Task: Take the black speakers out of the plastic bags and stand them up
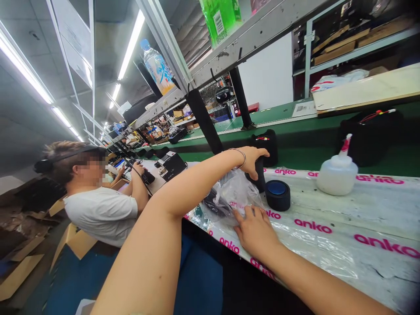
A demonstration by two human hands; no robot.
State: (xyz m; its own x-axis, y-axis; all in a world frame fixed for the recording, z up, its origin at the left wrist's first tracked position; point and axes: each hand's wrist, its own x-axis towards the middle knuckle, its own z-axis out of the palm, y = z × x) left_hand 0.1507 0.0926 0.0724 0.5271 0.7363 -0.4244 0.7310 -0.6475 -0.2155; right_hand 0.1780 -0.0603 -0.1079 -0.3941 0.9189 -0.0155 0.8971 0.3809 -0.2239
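My left hand point(252, 161) reaches across to the far side of the table, thumb and fingers curled round the top of a black cylinder-like part point(260, 178). Its lower end is partly hidden by a clear plastic bag point(241, 190) with dark items inside. At the bag's near edge, my right hand point(256, 229) rests with its fingers spread, touching the plastic. A short black cylinder with a blue round top point(277, 189) stands just right of the held part. Behind my left hand is a taller black cylinder point(271, 151) with small red and yellow wire connectors on top.
A white squeeze bottle point(337, 175) with a reddish nozzle stands at right on the plastic-covered table point(328, 210). Beyond runs a green belt point(295, 157) carrying another black part point(370, 135) with wires. A metal shelf point(262, 35) hangs overhead. A co-worker point(101, 210) sits at left.
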